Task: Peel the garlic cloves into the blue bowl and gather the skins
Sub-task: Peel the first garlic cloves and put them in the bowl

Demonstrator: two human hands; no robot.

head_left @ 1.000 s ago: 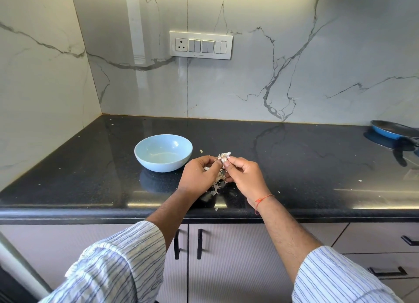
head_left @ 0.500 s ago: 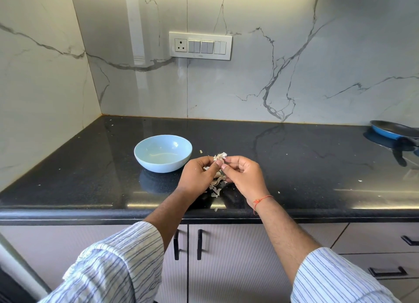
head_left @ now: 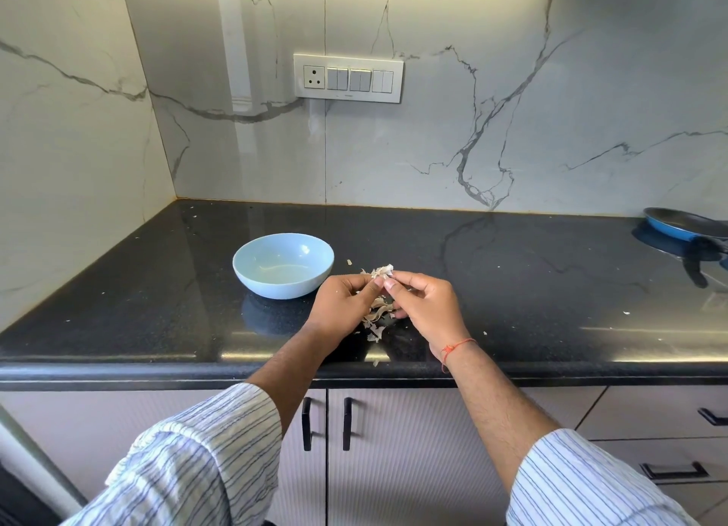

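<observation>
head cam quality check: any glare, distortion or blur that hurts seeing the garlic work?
Head view: wide-angle bending curves the glossy black countertop edge; glare streaks sit on its front lip, and the pale blue bowl mirrors below itself. Left hand and right hand are sharp, pinching the papery garlic piece; the clove itself is too small to resolve. Loose skins lie shaded between them.

Home kitchen, black granite countertop (head_left: 512, 273), marble-look backsplash (head_left: 512, 131), switch panel (head_left: 348, 77), base cabinets (head_left: 394, 446), frying pan (head_left: 685, 226)
</observation>
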